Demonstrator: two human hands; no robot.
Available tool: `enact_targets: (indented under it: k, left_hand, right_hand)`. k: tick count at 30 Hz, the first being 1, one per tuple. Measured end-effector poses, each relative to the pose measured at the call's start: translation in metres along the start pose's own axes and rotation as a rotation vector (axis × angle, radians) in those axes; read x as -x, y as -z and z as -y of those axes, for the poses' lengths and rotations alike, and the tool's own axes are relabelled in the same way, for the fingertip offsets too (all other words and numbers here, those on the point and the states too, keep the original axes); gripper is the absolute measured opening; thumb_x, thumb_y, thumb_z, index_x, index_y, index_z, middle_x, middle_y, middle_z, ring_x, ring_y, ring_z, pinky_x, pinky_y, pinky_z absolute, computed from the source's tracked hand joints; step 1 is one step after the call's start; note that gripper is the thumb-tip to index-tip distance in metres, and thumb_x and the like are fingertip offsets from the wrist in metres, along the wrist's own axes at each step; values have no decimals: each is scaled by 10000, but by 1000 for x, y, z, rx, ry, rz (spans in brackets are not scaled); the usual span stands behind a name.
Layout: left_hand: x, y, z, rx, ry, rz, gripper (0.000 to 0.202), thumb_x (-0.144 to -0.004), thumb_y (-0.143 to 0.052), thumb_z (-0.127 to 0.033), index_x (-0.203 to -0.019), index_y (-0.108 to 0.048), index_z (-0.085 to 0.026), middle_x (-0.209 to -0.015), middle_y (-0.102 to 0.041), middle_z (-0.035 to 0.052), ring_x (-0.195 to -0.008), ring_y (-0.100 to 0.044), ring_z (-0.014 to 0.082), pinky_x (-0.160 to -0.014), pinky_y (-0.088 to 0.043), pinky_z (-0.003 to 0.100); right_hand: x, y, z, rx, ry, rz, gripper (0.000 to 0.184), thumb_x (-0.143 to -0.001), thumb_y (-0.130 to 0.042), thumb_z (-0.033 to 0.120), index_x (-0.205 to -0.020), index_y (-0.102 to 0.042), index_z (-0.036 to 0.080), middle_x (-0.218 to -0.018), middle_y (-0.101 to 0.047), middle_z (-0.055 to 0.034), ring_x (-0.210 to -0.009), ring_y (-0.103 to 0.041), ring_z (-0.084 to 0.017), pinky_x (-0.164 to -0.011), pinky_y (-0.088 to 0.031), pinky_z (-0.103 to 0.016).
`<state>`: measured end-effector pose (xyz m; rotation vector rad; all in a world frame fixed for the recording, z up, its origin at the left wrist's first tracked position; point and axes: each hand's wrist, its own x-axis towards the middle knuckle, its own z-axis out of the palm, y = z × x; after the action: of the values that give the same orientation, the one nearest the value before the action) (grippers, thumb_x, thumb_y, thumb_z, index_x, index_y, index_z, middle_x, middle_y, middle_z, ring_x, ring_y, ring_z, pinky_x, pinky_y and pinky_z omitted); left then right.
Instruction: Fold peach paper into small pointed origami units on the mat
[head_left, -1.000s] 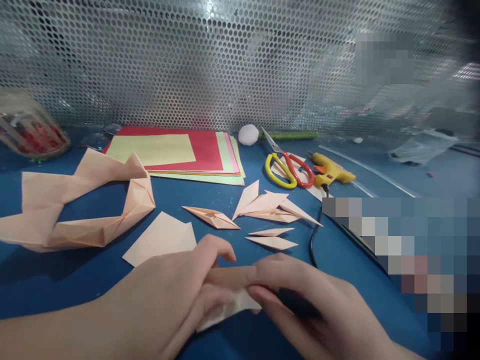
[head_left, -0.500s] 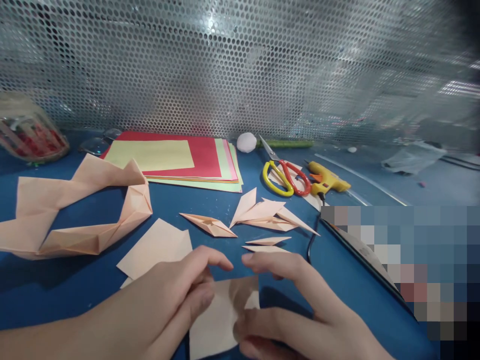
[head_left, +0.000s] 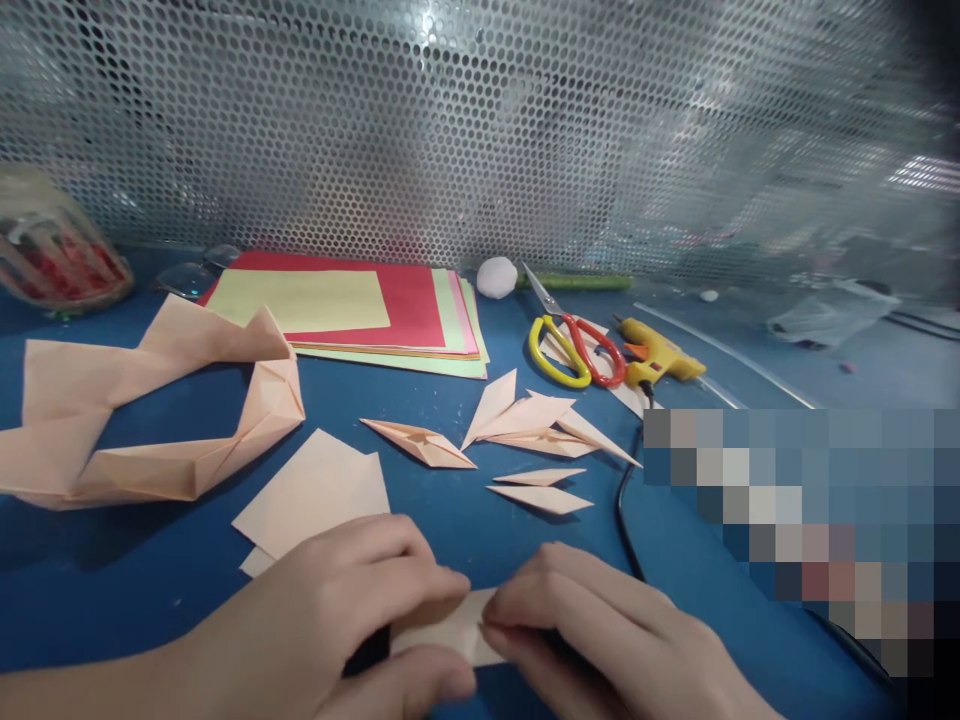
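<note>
A pale peach sheet of paper [head_left: 439, 636] lies between my hands at the bottom of the view, folded over into a narrow strip. My left hand [head_left: 375, 610] holds its left part, fingers on the far edge and thumb on the near side. Pinched at its right part are the fingers of my right hand [head_left: 570, 620]. Beyond my left hand rest more peach paper squares [head_left: 315, 495]. Several folded pointed paper pieces [head_left: 525, 425] lie past my right hand, with one folded diamond-shaped piece [head_left: 424, 445] to their left.
A joined folded-paper ring [head_left: 157, 475] stands at left. Behind are stacked coloured sheets [head_left: 412, 310], a white ball [head_left: 496, 278] by a green stick, scissors [head_left: 559, 350], a yellow glue gun [head_left: 660, 355] with black cord, and a jar [head_left: 60, 250]. Perforated metal mesh [head_left: 375, 130] closes the back.
The sheet was lying flat as a square and is now folded over. My right hand has gone from spread fingers to a pinch on it, and my left hand has closed onto it.
</note>
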<state>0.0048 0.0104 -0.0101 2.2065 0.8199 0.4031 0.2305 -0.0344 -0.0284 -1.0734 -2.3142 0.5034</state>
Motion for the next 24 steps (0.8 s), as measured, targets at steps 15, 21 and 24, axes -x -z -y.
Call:
enact_targets:
  k: [15,21,24]
  left_hand:
    - [-4,1,-4,120,217,-31,179,-775,-676,-205,-923,-714,-300,-724,-634,-90,-636,-583,68,-579,-426,130]
    - [-3,-4,-4,263,330,-50,268,-736,-664,-182,-972,-715,-299,-719,-667,-82,-669,-615,95,-610,-469,149]
    - [-4,-4,-4,242,321,-67,196,-732,-671,-154,-855,-726,-296,-677,-655,-98,-644,-607,76,-590,-444,132]
  right_hand:
    - [-4,1,1,-110,-24,25,197,-970,-523,90,-1106,-620,194,-885,-662,-22,-793,-675,-117,-762,-548,-152]
    - [-5,3,1,-93,-100,77,247,-972,-527,124,-1178,-651,182,-885,-657,-40,-797,-673,-140,-726,-558,-187]
    - [-6,3,1,-117,-130,101,209,-972,-533,124,-1096,-679,207,-877,-647,-27,-794,-660,-135,-720,-545,-186]
